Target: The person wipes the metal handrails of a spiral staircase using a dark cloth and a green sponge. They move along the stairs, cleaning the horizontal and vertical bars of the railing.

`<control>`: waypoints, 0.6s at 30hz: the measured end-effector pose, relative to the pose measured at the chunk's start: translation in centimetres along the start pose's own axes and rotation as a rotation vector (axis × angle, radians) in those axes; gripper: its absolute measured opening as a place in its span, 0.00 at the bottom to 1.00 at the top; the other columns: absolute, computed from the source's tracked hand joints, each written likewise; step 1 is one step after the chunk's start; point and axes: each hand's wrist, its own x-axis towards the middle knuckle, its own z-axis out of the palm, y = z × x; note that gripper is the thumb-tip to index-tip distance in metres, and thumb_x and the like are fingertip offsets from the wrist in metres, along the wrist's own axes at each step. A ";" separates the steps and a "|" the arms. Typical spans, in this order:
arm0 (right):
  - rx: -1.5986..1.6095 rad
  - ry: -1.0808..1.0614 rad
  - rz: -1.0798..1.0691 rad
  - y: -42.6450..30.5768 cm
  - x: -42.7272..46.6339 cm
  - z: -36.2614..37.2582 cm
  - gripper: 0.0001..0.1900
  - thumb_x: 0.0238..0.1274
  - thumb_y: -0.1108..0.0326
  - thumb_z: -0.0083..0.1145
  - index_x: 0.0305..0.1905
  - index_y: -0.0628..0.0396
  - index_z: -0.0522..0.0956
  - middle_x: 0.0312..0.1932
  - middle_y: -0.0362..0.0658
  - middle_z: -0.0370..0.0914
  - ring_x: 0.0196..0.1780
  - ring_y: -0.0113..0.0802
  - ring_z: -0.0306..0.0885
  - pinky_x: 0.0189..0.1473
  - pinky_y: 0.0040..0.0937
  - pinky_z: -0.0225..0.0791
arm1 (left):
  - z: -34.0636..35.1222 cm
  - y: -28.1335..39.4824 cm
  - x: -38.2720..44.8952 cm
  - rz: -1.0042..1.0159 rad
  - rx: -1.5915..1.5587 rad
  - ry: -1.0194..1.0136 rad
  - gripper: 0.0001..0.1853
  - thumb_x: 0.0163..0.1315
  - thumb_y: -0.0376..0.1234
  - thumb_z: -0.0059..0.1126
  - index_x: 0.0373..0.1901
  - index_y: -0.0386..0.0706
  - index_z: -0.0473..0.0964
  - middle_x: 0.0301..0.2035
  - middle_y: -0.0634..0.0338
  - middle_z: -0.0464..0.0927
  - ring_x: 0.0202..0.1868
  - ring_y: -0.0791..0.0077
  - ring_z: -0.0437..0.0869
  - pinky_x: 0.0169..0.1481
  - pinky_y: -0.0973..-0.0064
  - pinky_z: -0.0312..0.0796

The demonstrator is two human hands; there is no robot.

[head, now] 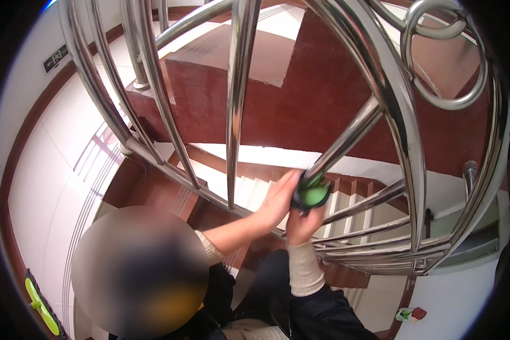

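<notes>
A dark cloth or pad with a green face (315, 193) is wrapped at the lower part of a shiny metal baluster (344, 136) of a stair railing. My left hand (276, 204) lies against the left side of the pad, its fingers pointing up along it. From below, my right hand (307, 223) grips the pad, its fingers partly hidden behind it. Both hands look slightly blurred. The baluster slants up to a thick curved handrail (391, 93). Whether the left fingers close on the pad is hard to tell.
More metal balusters (236, 106) rise from a low rail (178, 176) before me. Beyond lie descending stairs (255, 191) and a dark red wall (255, 110). A green flat mop head (42, 304) is at the lower left. Metal rings (444, 55) adorn the railing's upper right.
</notes>
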 end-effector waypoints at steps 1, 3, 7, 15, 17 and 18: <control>-0.010 0.059 -0.021 -1.2 2.0 0.1 0.20 0.52 0.76 0.59 0.53 0.63 0.77 0.51 0.54 0.79 0.53 0.52 0.77 0.58 0.42 0.67 | 0.8 2.2 0.6 0.068 -0.098 -0.012 0.20 0.78 0.42 0.34 0.53 0.37 0.72 0.44 0.58 0.76 0.48 0.75 0.74 0.58 0.76 0.65; 0.072 0.121 -0.023 -3.2 5.5 0.1 0.18 0.52 0.74 0.60 0.50 0.64 0.76 0.48 0.52 0.77 0.49 0.52 0.77 0.56 0.40 0.67 | 2.7 7.2 1.2 0.248 -0.092 -0.060 0.19 0.77 0.41 0.35 0.53 0.36 0.71 0.44 0.55 0.77 0.48 0.72 0.75 0.57 0.75 0.65; -0.021 0.162 -0.075 -2.6 4.5 0.5 0.18 0.53 0.73 0.61 0.51 0.64 0.76 0.49 0.52 0.77 0.50 0.49 0.77 0.56 0.40 0.67 | 1.9 5.0 0.8 0.233 0.004 -0.056 0.19 0.78 0.41 0.34 0.52 0.37 0.71 0.42 0.56 0.76 0.47 0.73 0.74 0.57 0.75 0.66; 0.227 -0.066 0.484 5.8 -11.9 2.7 0.22 0.55 0.75 0.58 0.57 0.63 0.73 0.52 0.55 0.77 0.56 0.49 0.76 0.58 0.39 0.68 | -3.2 -6.0 -2.3 -0.396 -0.189 0.130 0.19 0.77 0.42 0.34 0.55 0.41 0.71 0.47 0.61 0.75 0.50 0.77 0.74 0.60 0.75 0.66; 0.092 -0.014 0.307 3.4 -7.0 1.5 0.20 0.55 0.75 0.57 0.55 0.63 0.75 0.52 0.55 0.77 0.56 0.48 0.77 0.58 0.39 0.67 | -1.7 -4.1 -1.3 -0.314 -0.157 0.089 0.18 0.77 0.42 0.35 0.53 0.42 0.72 0.46 0.62 0.76 0.49 0.78 0.74 0.59 0.75 0.66; 0.047 0.042 0.228 2.1 -4.3 1.2 0.18 0.56 0.75 0.58 0.53 0.63 0.76 0.52 0.54 0.78 0.55 0.48 0.77 0.58 0.40 0.67 | -0.6 -2.1 -0.7 -0.230 -0.098 0.079 0.17 0.77 0.41 0.35 0.53 0.42 0.72 0.45 0.62 0.76 0.49 0.78 0.74 0.58 0.75 0.66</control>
